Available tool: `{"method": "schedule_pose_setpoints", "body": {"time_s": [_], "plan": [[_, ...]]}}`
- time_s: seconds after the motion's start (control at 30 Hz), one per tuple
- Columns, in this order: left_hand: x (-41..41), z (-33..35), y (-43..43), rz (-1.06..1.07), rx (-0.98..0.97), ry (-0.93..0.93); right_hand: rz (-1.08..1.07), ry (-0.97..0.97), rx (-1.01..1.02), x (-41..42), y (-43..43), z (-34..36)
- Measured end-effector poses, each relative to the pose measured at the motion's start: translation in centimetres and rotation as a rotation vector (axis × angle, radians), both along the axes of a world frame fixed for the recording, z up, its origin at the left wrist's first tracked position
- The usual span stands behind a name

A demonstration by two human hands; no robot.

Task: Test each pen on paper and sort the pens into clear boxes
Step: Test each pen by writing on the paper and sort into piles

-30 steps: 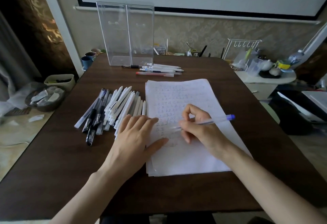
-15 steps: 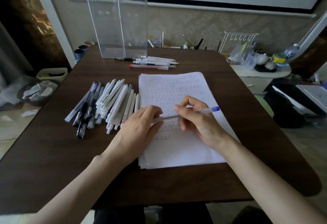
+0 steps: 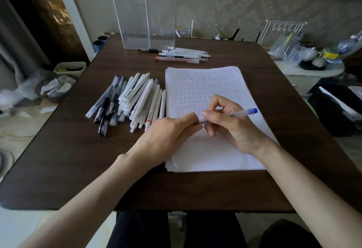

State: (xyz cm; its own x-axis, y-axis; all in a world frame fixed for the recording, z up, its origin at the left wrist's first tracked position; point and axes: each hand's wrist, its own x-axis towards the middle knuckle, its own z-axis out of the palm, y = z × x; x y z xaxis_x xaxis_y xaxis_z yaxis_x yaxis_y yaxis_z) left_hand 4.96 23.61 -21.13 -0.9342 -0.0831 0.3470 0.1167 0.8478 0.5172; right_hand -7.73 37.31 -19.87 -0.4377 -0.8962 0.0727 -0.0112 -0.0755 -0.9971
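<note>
My right hand is curled round the blue-ended pen, thumb and fingers pinching the barrel, with the blue end pointing to 3 o'clock. My left hand closes its fingertips on the pen's darker end at 9 o'clock; I cannot tell whether that end is a cap. Both hands are over the paper at the centre of the table. Rows of marks cover its upper half. A pile of pens lies just beside the sheet at 9 o'clock. Two clear boxes stand upright at 12 o'clock, with a few pens lying flat just in front.
</note>
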Motion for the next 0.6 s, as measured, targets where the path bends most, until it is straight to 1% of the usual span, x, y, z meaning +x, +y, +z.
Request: {"method": "schedule_pose_setpoints", "body": {"time_s": [0.17, 0.3, 0.4, 0.47, 0.53, 0.6], "plan": [[0.2, 0.3, 0.4, 0.085, -0.081, 0.024, 0.007, 0.001, -0.006, 0.0, 0.1, 0.1], [0.6, 1.0, 0.4, 0.244, 0.008, 0.084, -0.065, -0.054, -0.066, -0.6, 0.8, 1.1], [2.0, 1.1, 0.3, 0.299, -0.009, 0.062, -0.230, 0.078, -0.030, -0.6, 1.5, 1.9], [3.4, 0.8, 0.8, 0.231, -0.119, 0.024, -0.344, 0.203, 0.032, 0.0, 1.7, 1.7], [4.7, 0.3, 2.0, 0.162, -0.248, -0.013, -0.367, 0.291, 0.069, 1.0, 1.7, 1.1], [5.3, -0.4, 3.0, 0.148, -0.307, -0.057, -0.381, 0.352, 0.121, 2.0, 1.6, 0.5]]}}
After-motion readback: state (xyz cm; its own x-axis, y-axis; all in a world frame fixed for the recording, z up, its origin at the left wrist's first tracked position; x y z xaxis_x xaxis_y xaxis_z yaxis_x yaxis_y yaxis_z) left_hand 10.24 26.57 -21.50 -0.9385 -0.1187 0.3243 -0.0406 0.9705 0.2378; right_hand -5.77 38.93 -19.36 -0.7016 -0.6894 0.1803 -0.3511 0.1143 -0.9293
